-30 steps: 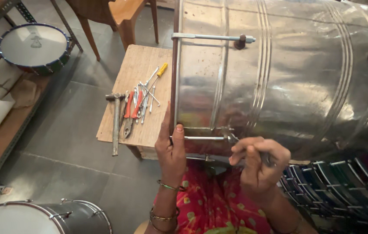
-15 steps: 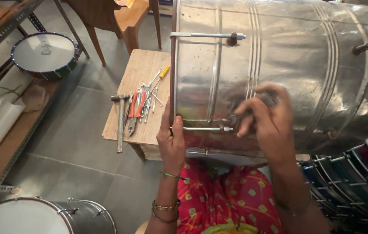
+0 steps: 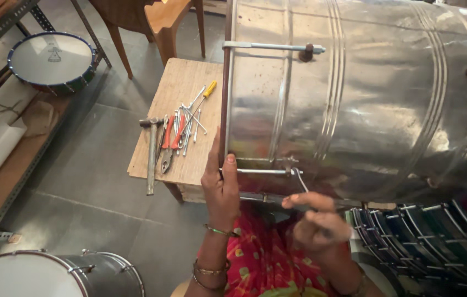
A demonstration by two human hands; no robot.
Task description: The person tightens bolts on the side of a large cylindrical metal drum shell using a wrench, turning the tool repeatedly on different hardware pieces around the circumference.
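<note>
A large shiny metal drum shell (image 3: pixel 365 104) lies on its side in front of me. My left hand (image 3: pixel 220 184) grips the drum's rim where a tension rod (image 3: pixel 261 171) hooks on, thumb pressed on the rod's end. My right hand (image 3: pixel 316 223) is blurred below the shell and holds a thin metal key (image 3: pixel 300 180) fitted on the rod's nut. A second tension rod (image 3: pixel 272 47) runs along the top of the shell.
A small wooden table (image 3: pixel 178 99) holds a hammer (image 3: pixel 152 148), orange-handled pliers (image 3: pixel 168 143), a yellow-handled screwdriver (image 3: pixel 203 96) and several spanners. Finished drums lie at the upper left (image 3: pixel 52 60), lower left (image 3: pixel 52 275) and right (image 3: pixel 426 236). A wooden chair (image 3: pixel 156 22) stands behind.
My right hand has come down off the shell's side to below it, swinging the key on the rod's nut. My left hand stays on the rim.
</note>
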